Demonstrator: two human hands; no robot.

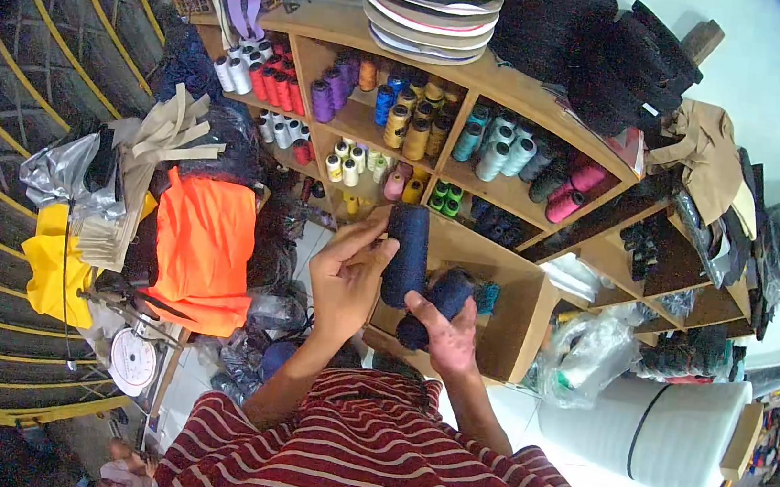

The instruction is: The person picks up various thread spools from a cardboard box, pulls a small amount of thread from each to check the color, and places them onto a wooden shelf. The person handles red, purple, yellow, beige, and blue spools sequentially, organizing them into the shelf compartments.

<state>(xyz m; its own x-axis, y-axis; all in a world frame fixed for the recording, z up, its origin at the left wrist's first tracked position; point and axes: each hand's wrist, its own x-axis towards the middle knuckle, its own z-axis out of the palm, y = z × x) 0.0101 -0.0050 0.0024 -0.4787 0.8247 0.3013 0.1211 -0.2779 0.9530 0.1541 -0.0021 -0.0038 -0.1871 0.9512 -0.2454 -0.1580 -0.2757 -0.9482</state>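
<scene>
My left hand point(346, 275) is closed around a tall navy thread spool point(405, 250), held nearly upright at the middle. Beside it, my right hand point(449, 335) grips a second navy thread spool point(451, 291), which is tilted. Its fingers cover part of that spool, and dark thread shows on both sides of them. Both spools are over an open cardboard box point(525, 321). Inside the box a teal spool point(488, 298) is partly visible; the rest of its contents is hidden by my hands.
A wooden shelf point(384, 39) ahead holds many-coloured thread spools in compartments, with stacked ribbon reels point(434, 8) on top. Orange cloth point(204, 256) hangs at left near a white reel point(133, 361). Clear plastic bags point(589, 358) and a white foam roll point(643, 431) lie at right.
</scene>
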